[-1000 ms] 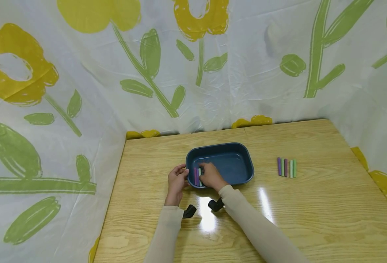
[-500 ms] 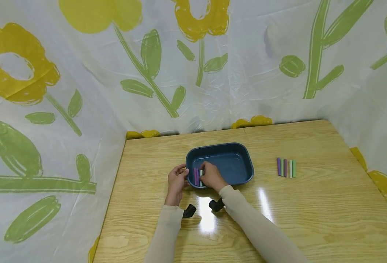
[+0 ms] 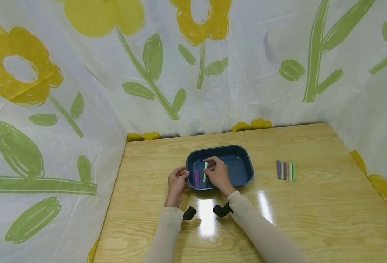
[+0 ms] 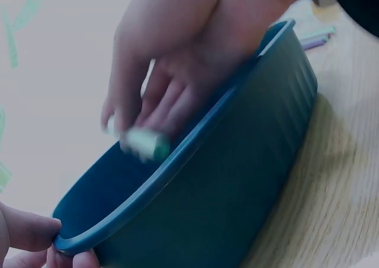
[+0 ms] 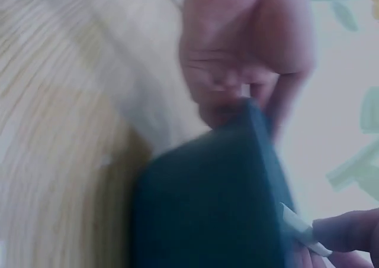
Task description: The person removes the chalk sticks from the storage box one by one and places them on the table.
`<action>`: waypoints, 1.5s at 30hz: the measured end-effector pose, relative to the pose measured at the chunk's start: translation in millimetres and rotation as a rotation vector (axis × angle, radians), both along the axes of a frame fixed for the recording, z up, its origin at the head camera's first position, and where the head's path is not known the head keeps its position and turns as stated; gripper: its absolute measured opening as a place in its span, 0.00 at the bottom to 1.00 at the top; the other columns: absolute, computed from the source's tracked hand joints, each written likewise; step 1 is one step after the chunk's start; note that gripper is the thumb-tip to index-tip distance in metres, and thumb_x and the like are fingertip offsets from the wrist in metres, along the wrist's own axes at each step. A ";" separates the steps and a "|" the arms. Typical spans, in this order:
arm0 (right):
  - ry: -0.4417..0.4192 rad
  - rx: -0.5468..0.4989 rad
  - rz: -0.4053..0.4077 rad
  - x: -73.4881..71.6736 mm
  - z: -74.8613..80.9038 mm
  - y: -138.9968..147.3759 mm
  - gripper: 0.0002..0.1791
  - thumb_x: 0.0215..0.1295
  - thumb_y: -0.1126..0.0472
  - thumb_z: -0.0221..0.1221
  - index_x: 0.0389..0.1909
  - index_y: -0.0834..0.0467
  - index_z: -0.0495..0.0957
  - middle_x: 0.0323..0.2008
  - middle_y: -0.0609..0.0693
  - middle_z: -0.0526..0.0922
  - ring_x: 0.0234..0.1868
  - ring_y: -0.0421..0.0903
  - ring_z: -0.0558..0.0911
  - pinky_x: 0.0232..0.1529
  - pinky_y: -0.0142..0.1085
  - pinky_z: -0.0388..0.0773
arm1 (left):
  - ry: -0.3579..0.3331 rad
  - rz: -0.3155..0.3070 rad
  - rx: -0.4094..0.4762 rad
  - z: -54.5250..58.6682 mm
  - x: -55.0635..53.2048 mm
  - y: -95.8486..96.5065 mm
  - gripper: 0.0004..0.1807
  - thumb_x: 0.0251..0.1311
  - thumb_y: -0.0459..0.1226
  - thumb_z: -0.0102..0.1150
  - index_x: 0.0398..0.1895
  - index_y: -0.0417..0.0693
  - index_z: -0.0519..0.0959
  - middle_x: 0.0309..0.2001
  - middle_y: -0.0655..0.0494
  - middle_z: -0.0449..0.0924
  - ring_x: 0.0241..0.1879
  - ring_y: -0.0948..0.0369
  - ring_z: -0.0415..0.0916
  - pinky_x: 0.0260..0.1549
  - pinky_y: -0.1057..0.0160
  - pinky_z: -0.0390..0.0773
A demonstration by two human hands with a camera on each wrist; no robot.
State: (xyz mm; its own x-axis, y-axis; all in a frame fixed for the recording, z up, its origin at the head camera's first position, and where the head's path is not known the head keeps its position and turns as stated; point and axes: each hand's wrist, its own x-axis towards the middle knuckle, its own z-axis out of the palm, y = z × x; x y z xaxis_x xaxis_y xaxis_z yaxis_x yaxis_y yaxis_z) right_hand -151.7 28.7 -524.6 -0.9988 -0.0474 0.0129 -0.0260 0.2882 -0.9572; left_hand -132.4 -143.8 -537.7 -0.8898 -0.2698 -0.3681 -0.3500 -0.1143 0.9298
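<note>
Head view first: dark blue tray [image 3: 236, 170] on a wood-grain table [image 3: 147, 164], gripped at its left end by the left hand [image 3: 176, 182], thumb over the rim and fingers tucked against the outside wall. Right hand [image 3: 219, 174] over the left half of the tray, pinching a pale green stick [image 3: 205, 171], kinda chalk-looking, between thumb and fingers. Just left of that, inside the tray, two purple sticks [image 3: 196, 179] side by side, close to the left wall. Well off to the right on the table, a neat row of five sticks [image 3: 285, 171]: purple, green, reddish purple, whitish, green, all roughly parallel.

Left wrist view: pretty smeary, but same pale green stick in the right hand's fingertips, darker green end toward the near wall. No telling from that blur whether clear of the tray floor or just brushing it. Right wrist view: stick down in the corner, thumb right on it.

Also in head view: beige sleeves [image 3: 260, 226] on both arms, black fittings [image 3: 189, 213] by both wrists, white backdrop [image 3: 252, 95] with yellow flowers and green leaves behind the table and along both sides.
</note>
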 end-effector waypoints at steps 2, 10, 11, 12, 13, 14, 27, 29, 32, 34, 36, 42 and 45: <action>0.013 -0.012 -0.021 3.0 5.2 9.2 0.17 0.65 0.75 0.67 0.55 0.66 0.81 0.43 0.63 0.84 0.39 0.57 0.88 0.35 0.44 0.85 | -0.002 0.004 0.001 -0.1 0.9 -0.4 0.16 0.75 0.31 0.59 0.62 0.36 0.79 0.41 0.53 0.75 0.31 0.62 0.76 0.22 0.68 0.78; 0.026 -0.020 -0.078 7.5 12.2 55.9 0.19 0.68 0.74 0.65 0.59 0.67 0.80 0.47 0.65 0.83 0.41 0.57 0.88 0.35 0.34 0.81 | -0.001 0.007 -0.002 1.8 3.5 -1.3 0.15 0.74 0.30 0.59 0.61 0.36 0.79 0.41 0.53 0.76 0.29 0.63 0.76 0.21 0.68 0.77; 0.021 -0.027 -0.077 7.9 12.3 62.5 0.19 0.69 0.74 0.64 0.60 0.68 0.80 0.48 0.65 0.83 0.42 0.58 0.87 0.36 0.33 0.82 | -0.001 0.005 -0.002 1.4 3.5 -1.3 0.15 0.74 0.30 0.59 0.61 0.36 0.79 0.41 0.53 0.76 0.29 0.63 0.76 0.21 0.68 0.77; 0.015 -0.042 -0.075 8.1 12.6 69.1 0.19 0.70 0.74 0.64 0.61 0.68 0.79 0.49 0.66 0.82 0.43 0.58 0.87 0.37 0.32 0.82 | -0.003 0.005 -0.002 1.2 3.7 -1.3 0.15 0.74 0.30 0.59 0.61 0.36 0.79 0.41 0.53 0.76 0.29 0.63 0.76 0.21 0.68 0.77; 0.011 -0.050 -0.074 8.6 12.8 75.9 0.19 0.71 0.74 0.63 0.61 0.68 0.79 0.50 0.66 0.81 0.43 0.57 0.87 0.38 0.32 0.83 | -0.002 0.006 -0.001 0.5 3.5 -1.5 0.15 0.74 0.30 0.59 0.61 0.36 0.79 0.41 0.53 0.76 0.29 0.63 0.76 0.21 0.68 0.77; 0.007 -0.057 -0.076 8.7 13.1 82.5 0.19 0.72 0.74 0.62 0.62 0.69 0.78 0.50 0.67 0.81 0.44 0.56 0.87 0.39 0.31 0.83 | -0.002 0.007 0.000 -0.1 3.4 -1.6 0.15 0.74 0.30 0.59 0.61 0.36 0.79 0.40 0.53 0.76 0.29 0.63 0.76 0.21 0.68 0.77; 0.008 -0.087 -0.203 11.5 10.0 164.6 0.22 0.74 0.72 0.62 0.66 0.70 0.74 0.54 0.66 0.77 0.37 0.28 0.82 0.41 0.30 0.85 | -0.001 0.002 -0.002 -0.1 3.4 -2.0 0.17 0.75 0.31 0.59 0.62 0.35 0.78 0.40 0.54 0.75 0.31 0.61 0.77 0.22 0.69 0.78; 0.013 -0.069 -0.212 13.4 8.5 176.8 0.22 0.74 0.70 0.62 0.66 0.70 0.74 0.54 0.64 0.78 0.38 0.28 0.82 0.41 0.29 0.84 | 0.000 0.002 0.000 -0.5 3.3 -2.2 0.17 0.75 0.31 0.59 0.63 0.35 0.78 0.40 0.54 0.75 0.31 0.61 0.77 0.22 0.68 0.78; 0.017 -0.058 -0.222 16.9 6.1 193.4 0.22 0.76 0.69 0.61 0.67 0.71 0.73 0.53 0.60 0.78 0.39 0.30 0.82 0.38 0.28 0.82 | 0.002 0.000 0.002 -1.0 3.5 -2.5 0.17 0.75 0.31 0.59 0.63 0.34 0.78 0.40 0.54 0.74 0.31 0.61 0.77 0.22 0.68 0.78; 0.016 -0.041 -0.233 18.9 4.4 203.7 0.23 0.77 0.68 0.60 0.68 0.71 0.72 0.51 0.56 0.78 0.40 0.30 0.82 0.36 0.29 0.82 | 0.004 -0.001 0.002 -0.8 3.5 -2.3 0.17 0.75 0.31 0.59 0.63 0.34 0.78 0.40 0.54 0.74 0.31 0.61 0.77 0.22 0.68 0.78; 0.010 -0.020 -0.253 20.4 3.6 212.3 0.23 0.77 0.68 0.60 0.68 0.71 0.72 0.50 0.53 0.78 0.40 0.30 0.81 0.36 0.29 0.83 | 0.001 0.000 0.002 -0.4 3.3 -2.0 0.17 0.75 0.31 0.59 0.63 0.35 0.78 0.39 0.54 0.75 0.31 0.61 0.77 0.22 0.68 0.79; -0.013 0.024 -0.299 22.1 -1.5 236.1 0.24 0.77 0.68 0.59 0.70 0.70 0.71 0.51 0.53 0.77 0.41 0.27 0.80 0.35 0.29 0.82 | -0.004 0.010 0.001 1.7 2.0 0.5 0.16 0.75 0.30 0.59 0.62 0.35 0.79 0.40 0.54 0.76 0.31 0.60 0.77 0.21 0.69 0.78; -0.005 0.044 -0.310 23.2 -5.6 247.6 0.24 0.77 0.68 0.59 0.70 0.70 0.71 0.50 0.50 0.78 0.41 0.27 0.81 0.38 0.27 0.83 | -0.007 0.008 -0.003 2.5 1.7 1.9 0.16 0.75 0.30 0.59 0.62 0.35 0.79 0.41 0.53 0.76 0.31 0.60 0.77 0.21 0.69 0.77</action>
